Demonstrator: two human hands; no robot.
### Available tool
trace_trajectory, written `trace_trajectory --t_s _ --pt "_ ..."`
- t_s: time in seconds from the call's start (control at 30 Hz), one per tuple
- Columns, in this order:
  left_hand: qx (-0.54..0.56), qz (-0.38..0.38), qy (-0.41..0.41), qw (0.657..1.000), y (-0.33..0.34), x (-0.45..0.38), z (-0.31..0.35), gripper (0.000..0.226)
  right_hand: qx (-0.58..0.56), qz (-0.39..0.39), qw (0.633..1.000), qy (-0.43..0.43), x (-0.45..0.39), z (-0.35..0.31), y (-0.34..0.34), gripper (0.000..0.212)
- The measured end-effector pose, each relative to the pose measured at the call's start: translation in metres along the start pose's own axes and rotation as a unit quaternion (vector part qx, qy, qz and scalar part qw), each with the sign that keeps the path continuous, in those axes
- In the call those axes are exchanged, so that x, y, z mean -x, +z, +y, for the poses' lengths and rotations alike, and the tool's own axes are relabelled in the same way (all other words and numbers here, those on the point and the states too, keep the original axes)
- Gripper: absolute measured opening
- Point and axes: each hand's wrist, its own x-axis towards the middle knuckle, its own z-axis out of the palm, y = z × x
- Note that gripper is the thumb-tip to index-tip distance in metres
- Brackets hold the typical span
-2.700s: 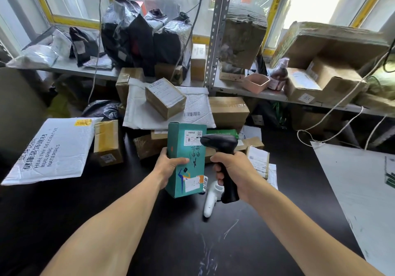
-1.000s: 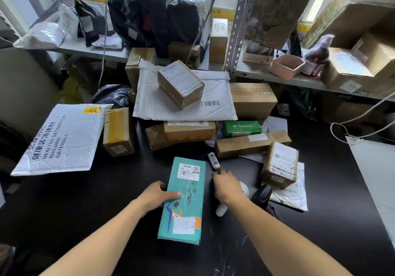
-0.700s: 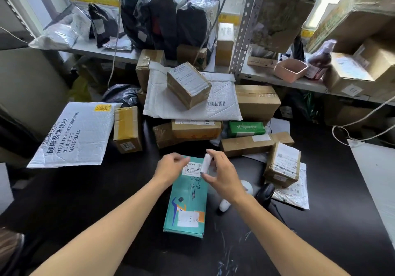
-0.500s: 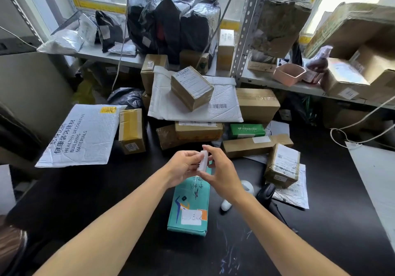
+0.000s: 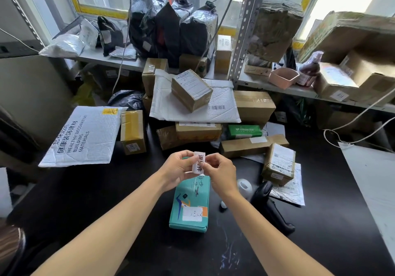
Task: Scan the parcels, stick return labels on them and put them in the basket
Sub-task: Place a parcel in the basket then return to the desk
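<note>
Both hands pinch the return label [image 5: 199, 162] — upright, long axis 12-to-6.
Left hand [image 5: 177, 170] and right hand [image 5: 221, 174] hold it above the teal parcel [image 5: 190, 203] — raised since half a second ago.

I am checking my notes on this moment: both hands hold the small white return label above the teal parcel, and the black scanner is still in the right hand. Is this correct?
Not quite. The head view shows the black scanner lying on the dark table, right of the teal parcel, not in the right hand. The rest stands: the left hand and right hand together pinch the small white return label above the parcel.
</note>
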Motion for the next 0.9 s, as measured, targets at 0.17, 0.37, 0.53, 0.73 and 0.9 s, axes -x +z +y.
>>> trace_trajectory --t_s 0.17,0.37,0.53,0.73,0.9 --pt "-0.019 0.011 0.024 0.999 -0.001 0.003 -0.002 0.022 -0.021 0.023 0.999 0.011 0.008 -0.005 0.007 0.006" --pt "-0.016 0.015 0.018 1.000 -0.004 0.002 0.000 0.026 -0.122 -0.045 0.990 0.060 0.007 -0.006 0.006 0.008" --pt "0.024 -0.007 -0.017 1.000 -0.008 0.004 -0.001 0.033 -0.222 -0.080 0.965 0.117 0.005 -0.005 -0.001 0.012" --pt "-0.174 0.097 0.056 0.978 -0.002 0.002 -0.005 0.014 -0.222 -0.094 0.964 0.109 0.009 -0.005 -0.001 0.030" --pt "-0.300 0.132 0.111 0.938 0.007 -0.003 0.001 0.010 -0.120 -0.087 0.987 0.059 0.006 -0.010 0.004 0.014"
